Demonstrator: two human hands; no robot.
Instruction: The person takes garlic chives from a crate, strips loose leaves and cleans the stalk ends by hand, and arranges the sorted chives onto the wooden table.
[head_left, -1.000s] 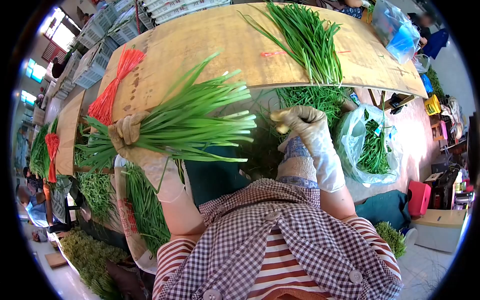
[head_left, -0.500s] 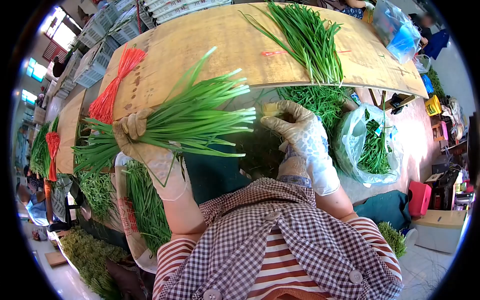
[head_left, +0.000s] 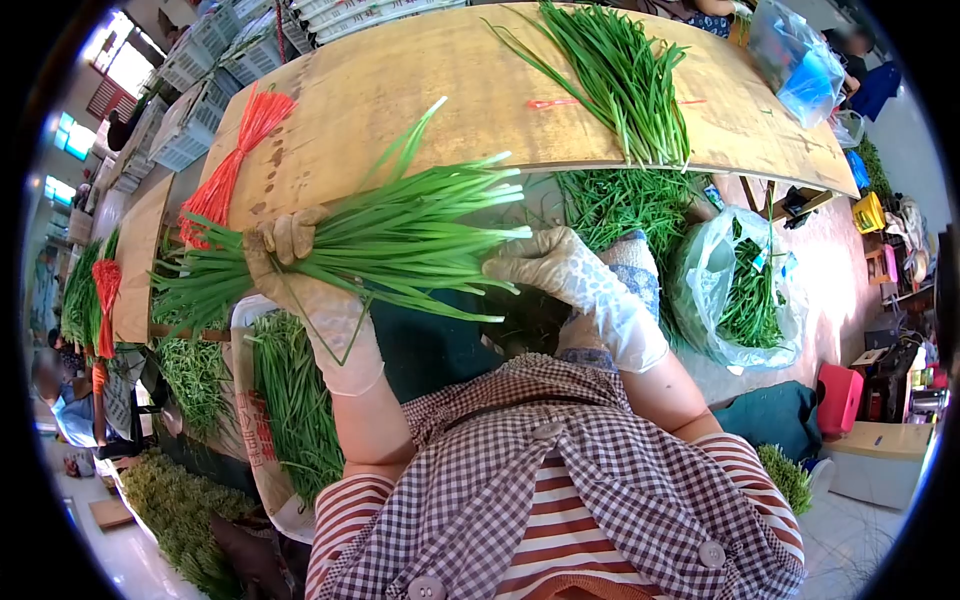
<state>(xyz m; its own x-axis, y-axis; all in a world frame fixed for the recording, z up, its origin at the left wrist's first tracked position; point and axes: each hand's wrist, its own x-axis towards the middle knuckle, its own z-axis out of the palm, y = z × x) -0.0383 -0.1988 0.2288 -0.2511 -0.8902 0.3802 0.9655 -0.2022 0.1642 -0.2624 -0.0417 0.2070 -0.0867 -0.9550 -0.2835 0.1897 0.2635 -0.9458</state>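
My left hand (head_left: 285, 255), in a stained work glove, is wrapped around a bunch of garlic chives (head_left: 420, 225). The leafy tips spread out to the left and the pale cut ends point right. My gloved right hand (head_left: 550, 265) is at those pale ends, its thumb and fingers pinched at the lower stalks. Its fingertips partly hide what they grip. On the wooden table (head_left: 390, 80) beyond, a second pile of chives (head_left: 620, 80) lies across a thin red tie (head_left: 550, 103).
Red tie strands (head_left: 240, 160) hang over the table's left edge. Below left stands a container of chives (head_left: 295, 400). A clear plastic bag (head_left: 700, 300) with greens is at the right, beside loose trimmings (head_left: 630, 215). White crates (head_left: 190, 130) are stacked at the back left.
My right hand has moved left and down onto the pale stalk ends. The left hand and its bunch have shifted slightly right.
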